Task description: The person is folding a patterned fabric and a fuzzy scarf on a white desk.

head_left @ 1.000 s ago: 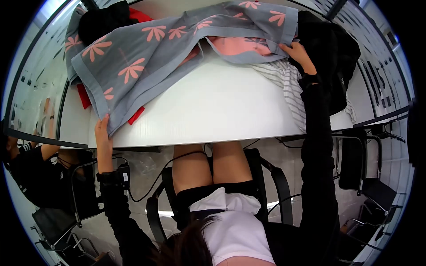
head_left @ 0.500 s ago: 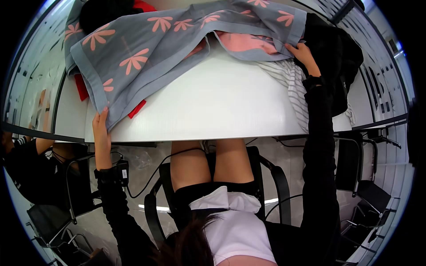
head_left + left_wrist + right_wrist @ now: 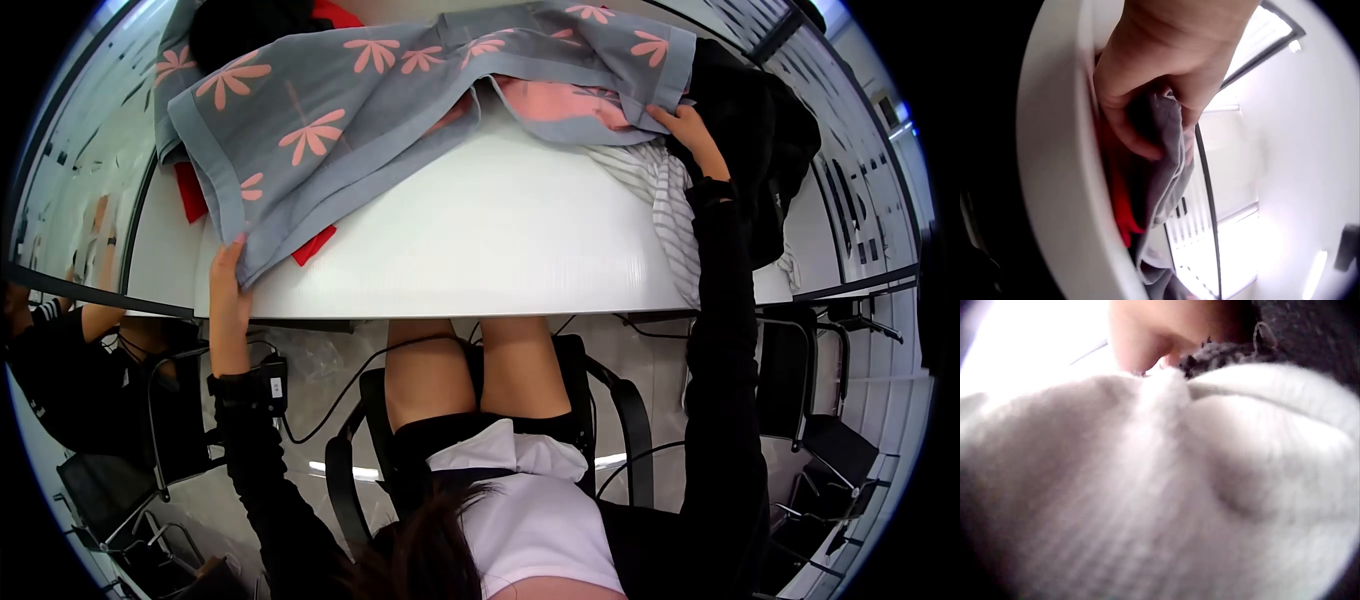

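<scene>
Left hand (image 3: 230, 290) pinched the near left corner of the grey cloth (image 3: 375, 110), thumb and fingers curled round a soft fold; right hand (image 3: 697, 140) gripped its right edge. Cloth lay spread across the far side of the smooth white table (image 3: 450, 240), flat weave, pink petal shapes, bunched pink underside, over thin striped fabric (image 3: 665, 205), beside black fabric (image 3: 755, 140), red fabric (image 3: 315, 245) poking out

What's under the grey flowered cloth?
Red fabric pokes out from under its left part, and striped fabric shows below its right end, both on the white table. How far they run beneath, and whether anything else is there, the grey flowered cloth hides.
</scene>
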### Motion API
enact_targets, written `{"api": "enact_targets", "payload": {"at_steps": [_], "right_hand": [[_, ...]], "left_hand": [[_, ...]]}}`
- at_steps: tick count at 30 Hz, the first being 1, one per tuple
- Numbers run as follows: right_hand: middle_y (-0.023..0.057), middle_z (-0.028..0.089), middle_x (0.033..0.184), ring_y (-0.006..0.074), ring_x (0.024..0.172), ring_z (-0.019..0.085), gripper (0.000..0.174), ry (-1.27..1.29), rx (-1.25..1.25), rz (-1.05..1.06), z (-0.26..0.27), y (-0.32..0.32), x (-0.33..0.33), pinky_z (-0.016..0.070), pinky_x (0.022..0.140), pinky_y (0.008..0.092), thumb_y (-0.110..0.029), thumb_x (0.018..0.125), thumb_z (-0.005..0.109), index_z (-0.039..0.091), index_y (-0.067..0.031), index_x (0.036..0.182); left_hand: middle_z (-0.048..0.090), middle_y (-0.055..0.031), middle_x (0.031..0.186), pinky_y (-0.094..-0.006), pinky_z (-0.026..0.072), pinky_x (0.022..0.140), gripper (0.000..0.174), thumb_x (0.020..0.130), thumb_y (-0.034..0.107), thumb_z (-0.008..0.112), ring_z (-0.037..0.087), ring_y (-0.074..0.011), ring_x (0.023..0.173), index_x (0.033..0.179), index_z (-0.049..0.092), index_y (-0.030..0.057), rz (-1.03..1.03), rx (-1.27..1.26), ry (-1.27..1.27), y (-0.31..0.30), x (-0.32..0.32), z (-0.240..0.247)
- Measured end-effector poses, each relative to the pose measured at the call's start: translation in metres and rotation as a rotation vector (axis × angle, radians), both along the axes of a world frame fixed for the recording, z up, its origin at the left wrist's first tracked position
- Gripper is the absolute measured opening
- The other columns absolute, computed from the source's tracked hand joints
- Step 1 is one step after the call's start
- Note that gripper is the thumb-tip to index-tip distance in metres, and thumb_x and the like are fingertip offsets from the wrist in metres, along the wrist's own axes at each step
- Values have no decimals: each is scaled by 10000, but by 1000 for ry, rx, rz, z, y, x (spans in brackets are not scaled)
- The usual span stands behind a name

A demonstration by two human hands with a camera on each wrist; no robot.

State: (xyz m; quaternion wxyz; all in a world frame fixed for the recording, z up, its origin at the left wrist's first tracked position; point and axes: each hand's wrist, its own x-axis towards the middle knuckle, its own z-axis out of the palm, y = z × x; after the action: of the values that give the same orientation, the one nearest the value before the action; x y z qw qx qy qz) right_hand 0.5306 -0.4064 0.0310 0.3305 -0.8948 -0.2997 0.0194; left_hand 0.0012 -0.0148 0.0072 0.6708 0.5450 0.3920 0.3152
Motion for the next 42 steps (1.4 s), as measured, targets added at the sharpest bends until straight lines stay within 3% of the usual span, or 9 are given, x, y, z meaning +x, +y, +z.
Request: {"api": "enact_targets", "payload": {"at_steps": [2,3,6,14,18,28,42], "right_hand": [[55,655,811,154,711,613,390,262,237,2,2,-5,4,458,651,266,-370,785,667,657,-6,924],[-3,631,849,97,718,576,321,344,293,-92,11,-6,4,448,649,229,-317,803,662,652,-51,981],[5,619,929,92,843,563,349,336,425,-2,43,-12,4,460,719,242,-331,816,647,631,-55,1030],[-22,594,848,57,768,543,414,200,160,-54,116,-40,10,443,736,200,-429,799,643,640,-65,997],[-38,589,808,60,712,539,413,277,76,-41,108,-42,-2,434,686,191,-454,798,635,643,-86,986],[16,615,936,104,825,564,457,312,37,-3,90,-31,-11,451,744,231,-442,818,609,611,-42,1040],[21,621,958,108,874,563,445,319,37,14,73,-29,-8,450,750,246,-432,823,611,629,-37,1026]], "left_hand": [[578,-74,1065,-285,415,868,365,870,241,589,545,-152,984,1134,536,-6,-18,-19,-40,6,0,15],[580,-77,1067,-290,422,867,367,869,240,589,552,-157,980,1141,533,0,-26,-30,-61,13,1,19],[587,-76,1052,-279,456,835,363,853,262,609,567,-152,944,1111,547,14,-89,134,-27,16,10,67],[575,-84,1021,-291,474,825,332,825,214,651,558,-158,937,1057,563,-6,-25,120,-153,63,17,81],[582,-63,1009,-294,465,807,305,832,223,629,553,-154,937,1061,583,26,-1,95,-150,82,15,54],[570,-51,1018,-291,467,777,304,829,222,626,543,-143,924,1067,585,37,-4,40,-126,69,10,39],[602,-63,855,-271,467,745,253,860,218,584,575,-153,787,1031,564,33,-61,-35,-134,72,14,21]]}}
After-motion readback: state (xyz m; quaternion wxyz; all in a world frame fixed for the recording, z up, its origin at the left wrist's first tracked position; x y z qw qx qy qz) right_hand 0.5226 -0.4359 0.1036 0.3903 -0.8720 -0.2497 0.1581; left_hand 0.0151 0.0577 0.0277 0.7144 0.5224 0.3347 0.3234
